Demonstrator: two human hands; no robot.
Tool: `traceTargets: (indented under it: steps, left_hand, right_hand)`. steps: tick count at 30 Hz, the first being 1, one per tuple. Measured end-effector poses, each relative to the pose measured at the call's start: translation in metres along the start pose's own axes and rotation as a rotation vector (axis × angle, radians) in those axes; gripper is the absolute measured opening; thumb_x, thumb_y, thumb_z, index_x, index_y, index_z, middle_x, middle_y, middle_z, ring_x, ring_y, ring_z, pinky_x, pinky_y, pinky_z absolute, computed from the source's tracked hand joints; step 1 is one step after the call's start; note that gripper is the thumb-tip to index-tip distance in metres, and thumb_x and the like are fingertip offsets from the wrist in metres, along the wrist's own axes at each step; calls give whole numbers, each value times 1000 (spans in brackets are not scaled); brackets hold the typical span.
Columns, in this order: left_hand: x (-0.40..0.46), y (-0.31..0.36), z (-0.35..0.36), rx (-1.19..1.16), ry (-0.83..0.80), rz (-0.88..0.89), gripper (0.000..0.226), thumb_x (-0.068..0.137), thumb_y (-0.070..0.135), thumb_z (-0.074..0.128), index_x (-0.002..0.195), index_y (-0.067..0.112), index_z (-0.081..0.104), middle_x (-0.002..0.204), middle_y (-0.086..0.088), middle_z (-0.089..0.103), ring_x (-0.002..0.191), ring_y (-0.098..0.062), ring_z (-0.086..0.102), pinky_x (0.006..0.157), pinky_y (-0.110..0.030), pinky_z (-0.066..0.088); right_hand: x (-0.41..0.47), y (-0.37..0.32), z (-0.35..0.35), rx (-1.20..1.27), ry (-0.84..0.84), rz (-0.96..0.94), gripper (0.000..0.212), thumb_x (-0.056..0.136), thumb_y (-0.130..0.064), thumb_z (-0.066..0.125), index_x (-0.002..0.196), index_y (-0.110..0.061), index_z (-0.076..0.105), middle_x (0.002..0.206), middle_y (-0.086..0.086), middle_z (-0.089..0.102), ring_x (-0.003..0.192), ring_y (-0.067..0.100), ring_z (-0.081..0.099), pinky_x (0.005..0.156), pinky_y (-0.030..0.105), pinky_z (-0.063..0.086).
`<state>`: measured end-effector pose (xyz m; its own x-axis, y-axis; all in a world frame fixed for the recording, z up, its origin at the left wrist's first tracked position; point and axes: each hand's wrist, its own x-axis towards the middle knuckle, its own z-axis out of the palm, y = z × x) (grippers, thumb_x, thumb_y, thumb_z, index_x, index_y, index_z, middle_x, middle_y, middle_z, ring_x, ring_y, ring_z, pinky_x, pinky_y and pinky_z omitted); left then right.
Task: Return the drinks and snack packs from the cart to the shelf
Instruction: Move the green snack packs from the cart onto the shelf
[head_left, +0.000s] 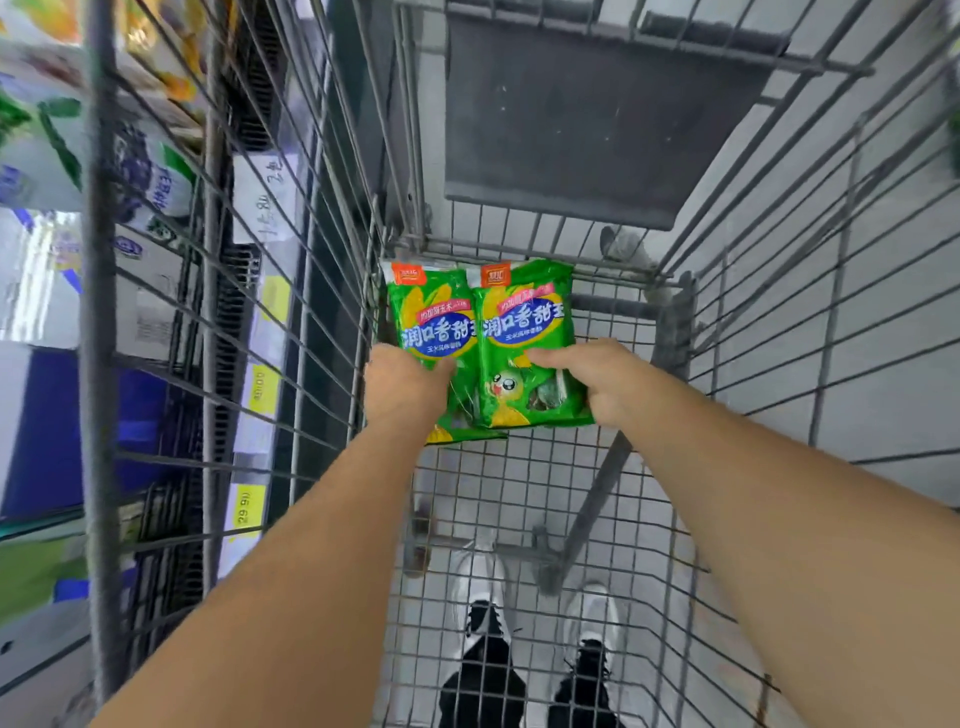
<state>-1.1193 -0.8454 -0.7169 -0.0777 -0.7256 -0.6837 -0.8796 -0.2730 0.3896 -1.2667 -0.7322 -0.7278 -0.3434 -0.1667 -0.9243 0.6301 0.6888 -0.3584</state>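
Head view, looking down into a grey wire-mesh shopping cart (524, 483). Two green plastic snack packs with blue and yellow lettering lie side by side on the cart floor, at its far end, edges overlapping slightly: the left snack pack (434, 312) and the right snack pack (527, 332).

The left hand (402, 384) rests over the near lower part of the left snack pack, its back to the camera; the fingers are tucked out of sight beneath the hand, so whether they pinch the pack or merely press on it cannot be told. The right hand (597, 379) grips the right snack pack at its near right corner, thumb laid flat across the printed front and the remaining fingers curled around the edge (their tips hidden behind the pack).

A dark grey flap (582, 135) of the child seat hangs at the cart's far wall. Through the mesh floor, a pair of white and black shoes (483, 613) stands on pale floor tiles. To the left, shelving (47, 291) carries blurred boxed goods and yellow price tags (262, 389).
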Motion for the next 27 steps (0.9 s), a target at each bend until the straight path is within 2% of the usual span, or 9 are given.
traceTargets:
  steps: [4,7,8,11,13,17,20,22,27]
  left_hand:
    - [-6,-2,-3,-66,-76,-89,64,69,28,88,115,4,51,104,-10,63,91,-29,64,82,-41,57]
    - [-13,-1,6,-49,-233,-75,55,58,25,91,104,10,66,102,-9,71,92,-27,68,87,-43,58]
    - [-15,0,9,-43,-246,-58,51,60,25,89,104,11,67,103,-9,71,92,-26,68,87,-43,58]
    - [-14,2,16,-145,-225,-39,44,74,35,80,105,8,64,101,-10,69,87,-26,66,84,-40,57]
    - [-14,5,16,-183,-202,-48,41,78,41,78,91,7,59,89,-8,63,76,-23,61,69,-34,55]
    - [-18,-1,20,-124,-180,18,36,69,27,85,86,8,59,84,-9,62,64,-19,59,49,-29,46]
    - [-20,-4,21,-141,-225,32,45,65,15,86,103,9,62,98,-11,69,81,-27,69,70,-43,61]
    - [-20,-7,20,-182,-236,27,33,66,16,87,92,15,66,93,-7,71,79,-25,69,72,-40,61]
    - [-57,-8,3,-303,-231,-60,29,66,16,87,91,11,72,87,-7,74,75,-25,69,69,-40,61]
  right_hand:
    - [51,32,-33,-166,-47,103,112,32,-14,102,133,-13,55,125,17,67,107,36,68,81,66,54]
    - [92,73,-51,-229,-30,119,151,-2,-28,101,139,-19,48,136,13,60,117,36,62,86,71,49]
    - [80,74,-49,-200,-10,112,149,2,-31,102,140,-17,46,138,13,58,118,36,61,88,68,50]
    - [-11,43,-25,-113,76,68,125,54,-39,97,152,-7,26,155,13,38,140,34,41,112,52,38]
    - [-19,44,-24,-104,135,14,116,67,-44,88,153,-3,23,160,14,30,144,34,33,114,48,32]
    - [-7,53,-24,-142,195,-79,104,68,-47,87,147,-3,36,151,13,44,136,32,44,106,42,40]
    - [-7,53,-24,-216,255,-157,73,71,-43,86,126,-7,56,131,10,59,118,30,57,99,39,49]
    - [-12,49,-22,-268,287,-198,47,71,-41,86,101,-13,62,113,9,66,101,27,62,92,39,53]
    - [-47,32,-31,-397,325,-243,63,65,-41,89,113,-8,65,112,13,70,102,30,66,90,43,56]
